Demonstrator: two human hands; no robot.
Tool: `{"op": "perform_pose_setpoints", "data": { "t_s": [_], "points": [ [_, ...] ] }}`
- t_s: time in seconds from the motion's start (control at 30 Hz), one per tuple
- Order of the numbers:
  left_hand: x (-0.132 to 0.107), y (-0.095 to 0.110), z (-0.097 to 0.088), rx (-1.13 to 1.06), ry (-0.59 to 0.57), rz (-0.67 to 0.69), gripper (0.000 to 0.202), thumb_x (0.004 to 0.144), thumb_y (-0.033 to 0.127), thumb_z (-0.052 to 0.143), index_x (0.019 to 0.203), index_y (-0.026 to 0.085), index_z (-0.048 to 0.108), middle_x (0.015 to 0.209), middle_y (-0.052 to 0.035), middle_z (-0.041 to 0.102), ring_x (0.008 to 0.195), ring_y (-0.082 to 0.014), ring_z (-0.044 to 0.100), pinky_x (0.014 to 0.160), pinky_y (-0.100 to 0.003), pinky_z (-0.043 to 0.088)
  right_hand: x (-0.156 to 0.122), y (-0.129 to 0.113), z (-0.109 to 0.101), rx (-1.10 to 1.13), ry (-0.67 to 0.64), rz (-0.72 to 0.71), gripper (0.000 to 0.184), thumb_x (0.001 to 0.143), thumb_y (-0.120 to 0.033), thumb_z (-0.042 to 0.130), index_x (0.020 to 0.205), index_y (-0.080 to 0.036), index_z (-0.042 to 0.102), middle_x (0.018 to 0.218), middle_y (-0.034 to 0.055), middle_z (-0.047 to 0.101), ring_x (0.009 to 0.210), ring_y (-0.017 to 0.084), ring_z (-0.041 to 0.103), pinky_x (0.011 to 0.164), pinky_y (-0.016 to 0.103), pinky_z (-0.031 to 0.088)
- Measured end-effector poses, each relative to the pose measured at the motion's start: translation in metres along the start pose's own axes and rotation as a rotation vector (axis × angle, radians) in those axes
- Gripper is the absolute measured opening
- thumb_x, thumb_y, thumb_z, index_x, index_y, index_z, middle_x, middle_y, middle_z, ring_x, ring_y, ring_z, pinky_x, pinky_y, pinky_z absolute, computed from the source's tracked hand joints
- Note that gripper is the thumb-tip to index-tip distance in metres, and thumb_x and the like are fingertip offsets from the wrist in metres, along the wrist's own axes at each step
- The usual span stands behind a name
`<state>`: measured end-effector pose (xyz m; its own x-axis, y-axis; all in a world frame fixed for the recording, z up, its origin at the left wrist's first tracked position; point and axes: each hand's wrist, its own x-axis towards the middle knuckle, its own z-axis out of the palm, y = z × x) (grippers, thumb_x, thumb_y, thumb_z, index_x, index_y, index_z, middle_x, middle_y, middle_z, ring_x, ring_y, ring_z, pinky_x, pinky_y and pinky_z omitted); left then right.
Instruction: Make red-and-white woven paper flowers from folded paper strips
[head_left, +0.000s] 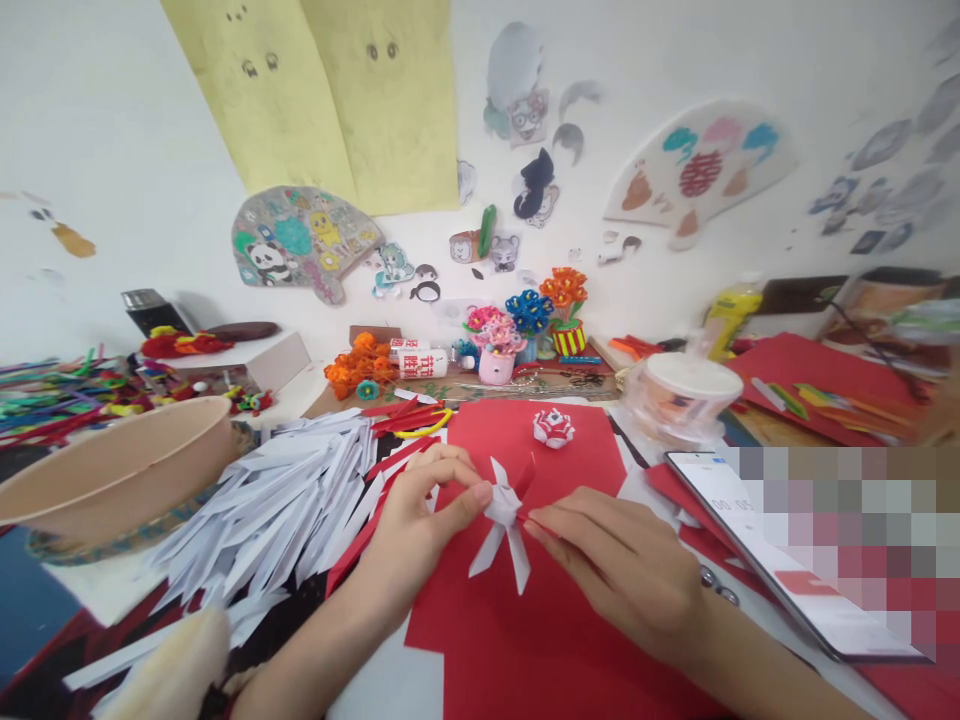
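Note:
Above the red paper sheet, a small folded white paper piece with several pointed strips sticking out is held up. My left hand pinches its left side between thumb and fingers. From the other side my right hand closes thumb and finger on a narrow red paper strip, which meets the white piece; most of it is hidden by the fingertips. Another red strip end points up behind the folds. A finished-looking red and white paper flower sits farther back on the red sheet.
A heap of white folded paper strips lies left, beside a beige bowl. To the right are a phone and a lidded plastic cup. Pots of craft flowers stand along the wall.

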<state>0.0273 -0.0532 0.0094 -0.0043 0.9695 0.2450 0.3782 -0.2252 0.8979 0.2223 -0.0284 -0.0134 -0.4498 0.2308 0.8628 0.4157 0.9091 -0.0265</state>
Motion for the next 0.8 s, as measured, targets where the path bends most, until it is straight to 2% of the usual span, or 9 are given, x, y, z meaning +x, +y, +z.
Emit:
{"op": "perform_pose_setpoints", "data": {
  "t_s": [0.33,0.43,0.57,0.8],
  "points": [
    [0.0,0.005,0.001,-0.137,-0.015,-0.115,0.021,0.078,0.03,0.063,0.061,0.019,0.059,0.081,-0.0023,0.057,0.078,-0.0179,0.055,0.066,-0.031,0.043,0.002,-0.005,-0.003,-0.076,0.04,-0.033,0.016,0.091,-0.009,0.052,0.087,-0.017,0.065,0.066,0.0024,0.072,0.054,0.014,0.064,0.053,0.026,0.049],
    [0.0,0.007,0.0,-0.059,-0.023,-0.036,0.021,0.081,0.032,0.062,0.063,0.02,0.06,0.081,-0.0025,0.06,0.081,-0.0192,0.057,0.072,-0.034,0.045,-0.002,-0.003,-0.002,-0.075,0.057,-0.046,0.018,0.091,-0.008,0.051,0.092,-0.017,0.066,0.068,0.0026,0.072,0.059,0.015,0.066,0.058,0.027,0.052],
    [0.001,0.007,-0.001,0.103,-0.04,0.074,0.015,0.082,0.032,0.061,0.071,0.022,0.064,0.089,-0.0023,0.063,0.09,-0.0204,0.058,0.086,-0.039,0.043,-0.009,0.0,0.001,-0.069,-0.012,-0.087,0.022,0.093,-0.007,0.046,0.101,-0.014,0.066,0.073,0.0049,0.072,0.065,0.016,0.067,0.063,0.029,0.055],
    [0.0,0.004,0.007,0.22,-0.032,0.164,0.012,0.078,0.032,0.068,0.073,0.022,0.065,0.089,-0.0028,0.064,0.09,-0.0209,0.058,0.084,-0.039,0.042,0.002,0.001,-0.006,-0.074,-0.062,-0.232,0.035,0.097,-0.006,0.032,0.094,-0.012,0.066,0.069,0.0069,0.072,0.064,0.017,0.066,0.06,0.029,0.054]
  ]
}}
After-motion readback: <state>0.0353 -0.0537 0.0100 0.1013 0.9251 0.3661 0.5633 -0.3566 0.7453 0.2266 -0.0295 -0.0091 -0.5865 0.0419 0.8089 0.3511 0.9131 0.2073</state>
